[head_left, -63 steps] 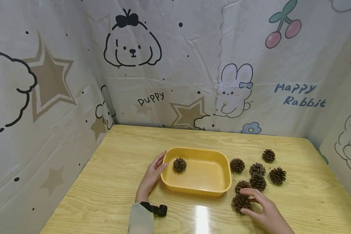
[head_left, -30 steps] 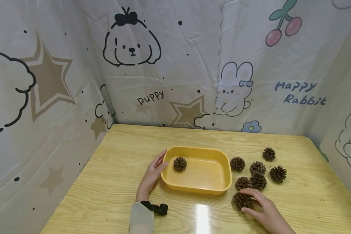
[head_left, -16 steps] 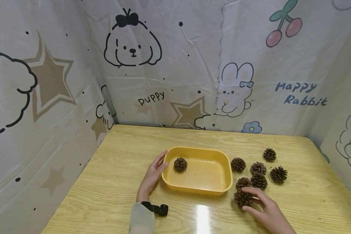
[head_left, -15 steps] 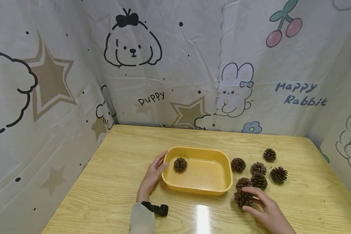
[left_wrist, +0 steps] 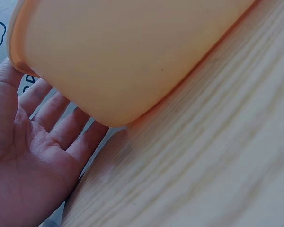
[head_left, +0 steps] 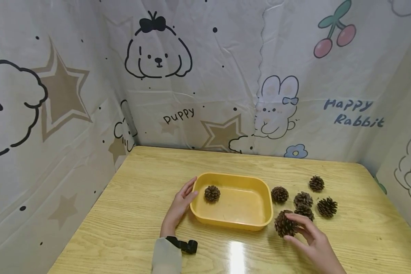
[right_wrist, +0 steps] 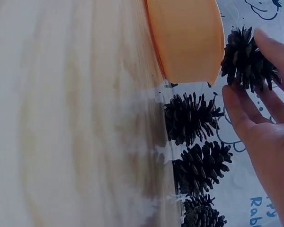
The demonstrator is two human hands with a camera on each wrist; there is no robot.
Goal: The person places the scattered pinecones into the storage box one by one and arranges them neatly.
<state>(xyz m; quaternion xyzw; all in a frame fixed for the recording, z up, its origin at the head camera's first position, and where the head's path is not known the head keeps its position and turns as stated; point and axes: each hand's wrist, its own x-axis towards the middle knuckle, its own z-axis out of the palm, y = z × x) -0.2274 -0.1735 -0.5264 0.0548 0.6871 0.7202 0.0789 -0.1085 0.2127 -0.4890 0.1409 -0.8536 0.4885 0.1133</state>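
Up off the table comes the pine cone [head_left: 285, 224], pinched in the right hand [head_left: 311, 243] fingers. It hangs just right of the yellow tray [head_left: 257, 222]. Flat and open, the left hand [head_left: 178, 207] rests against the tray's far-left side.

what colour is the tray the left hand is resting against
The tray is yellow-orange, clearest in the head view.
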